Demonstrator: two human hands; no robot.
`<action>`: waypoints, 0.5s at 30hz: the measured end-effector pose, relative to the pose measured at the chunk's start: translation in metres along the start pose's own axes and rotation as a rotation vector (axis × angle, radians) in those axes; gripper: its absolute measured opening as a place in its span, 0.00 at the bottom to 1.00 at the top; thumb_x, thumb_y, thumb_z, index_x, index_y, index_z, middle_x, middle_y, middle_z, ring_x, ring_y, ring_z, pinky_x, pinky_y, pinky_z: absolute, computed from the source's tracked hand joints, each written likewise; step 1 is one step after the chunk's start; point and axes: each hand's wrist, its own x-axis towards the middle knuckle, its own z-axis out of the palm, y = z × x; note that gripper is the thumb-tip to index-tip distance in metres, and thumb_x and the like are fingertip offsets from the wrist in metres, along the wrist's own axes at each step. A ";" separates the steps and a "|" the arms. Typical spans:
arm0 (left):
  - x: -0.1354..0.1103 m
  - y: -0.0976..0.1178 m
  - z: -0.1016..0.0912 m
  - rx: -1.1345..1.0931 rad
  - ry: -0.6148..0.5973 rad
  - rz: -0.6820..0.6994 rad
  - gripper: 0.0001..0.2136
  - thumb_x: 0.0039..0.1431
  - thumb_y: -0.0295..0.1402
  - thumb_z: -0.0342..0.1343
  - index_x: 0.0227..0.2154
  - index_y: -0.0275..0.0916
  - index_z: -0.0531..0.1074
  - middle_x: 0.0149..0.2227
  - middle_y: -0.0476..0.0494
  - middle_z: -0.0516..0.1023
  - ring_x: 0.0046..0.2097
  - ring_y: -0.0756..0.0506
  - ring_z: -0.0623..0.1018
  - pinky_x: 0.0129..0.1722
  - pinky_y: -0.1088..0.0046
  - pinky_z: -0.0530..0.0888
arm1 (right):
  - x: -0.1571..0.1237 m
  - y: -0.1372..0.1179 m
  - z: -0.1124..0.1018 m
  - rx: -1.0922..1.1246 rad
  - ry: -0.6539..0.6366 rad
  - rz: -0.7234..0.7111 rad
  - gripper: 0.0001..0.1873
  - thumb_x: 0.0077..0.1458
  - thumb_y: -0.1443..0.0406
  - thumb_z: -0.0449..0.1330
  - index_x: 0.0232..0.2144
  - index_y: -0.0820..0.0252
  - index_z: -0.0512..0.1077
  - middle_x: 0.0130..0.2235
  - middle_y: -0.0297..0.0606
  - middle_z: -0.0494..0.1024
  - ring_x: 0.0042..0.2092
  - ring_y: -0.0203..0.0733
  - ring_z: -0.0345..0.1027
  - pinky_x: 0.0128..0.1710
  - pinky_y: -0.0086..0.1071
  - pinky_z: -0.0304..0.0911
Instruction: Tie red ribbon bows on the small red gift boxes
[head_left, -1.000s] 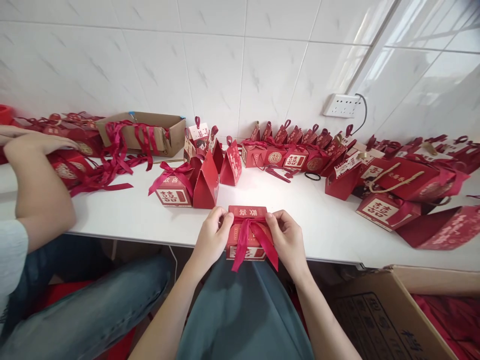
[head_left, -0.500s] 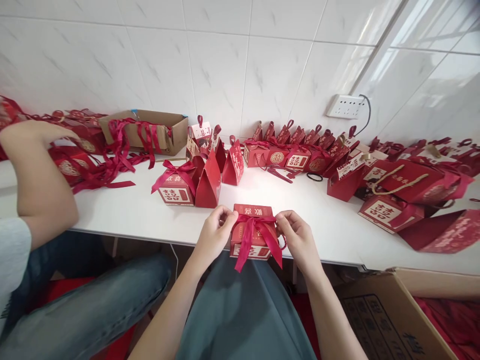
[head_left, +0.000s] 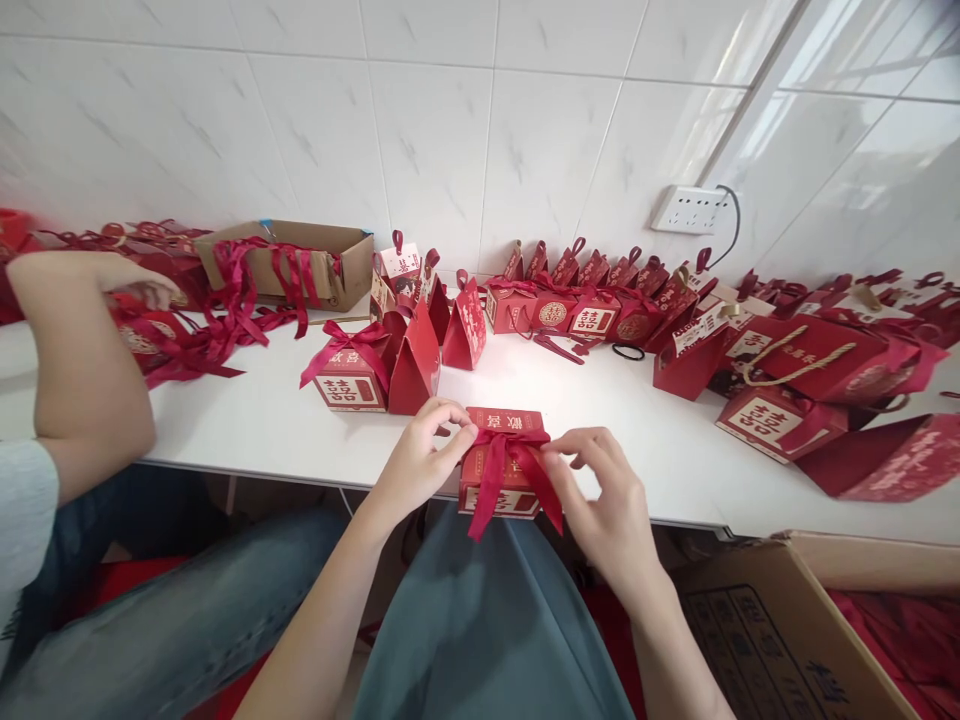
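Lower centre of frame: my left hand pinches the ribbon on the red box; my right hand is half-curled against it, grip unclear

The left forearm is bare, enters at 7 o'clock and runs toward 1 o'clock. The left grip sits palm down with the wrist straight. Its fingers are curled, thumb and index tips drawn together in a pinch that points to 3 o'clock. The right forearm is bare, enters at 5 o'clock and runs toward 11 o'clock. The right grip shows its back to the camera, fingers loosely fanned and pointing to 10 o'clock; whether thumb and index tips meet cannot be resolved. The two grips face each other, near but apart
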 end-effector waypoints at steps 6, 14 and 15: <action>0.000 0.000 0.003 -0.097 0.006 -0.091 0.09 0.56 0.40 0.50 0.27 0.40 0.66 0.27 0.50 0.67 0.29 0.49 0.69 0.26 0.75 0.63 | 0.028 0.020 0.009 0.006 -0.150 0.341 0.21 0.56 0.50 0.50 0.21 0.58 0.63 0.21 0.32 0.67 0.23 0.36 0.59 0.24 0.30 0.54; -0.001 -0.006 0.011 -0.157 0.086 -0.162 0.08 0.55 0.39 0.52 0.29 0.40 0.64 0.26 0.52 0.67 0.28 0.51 0.68 0.29 0.76 0.64 | 0.029 0.018 0.016 0.223 -0.207 0.375 0.19 0.53 0.51 0.53 0.22 0.59 0.64 0.21 0.32 0.67 0.24 0.36 0.59 0.23 0.29 0.54; -0.001 -0.007 0.012 -0.167 0.101 -0.157 0.08 0.55 0.38 0.52 0.30 0.40 0.64 0.27 0.52 0.68 0.29 0.51 0.69 0.29 0.76 0.64 | 0.028 0.020 0.018 0.256 -0.195 0.381 0.19 0.53 0.50 0.53 0.22 0.59 0.64 0.21 0.32 0.66 0.24 0.36 0.59 0.23 0.29 0.54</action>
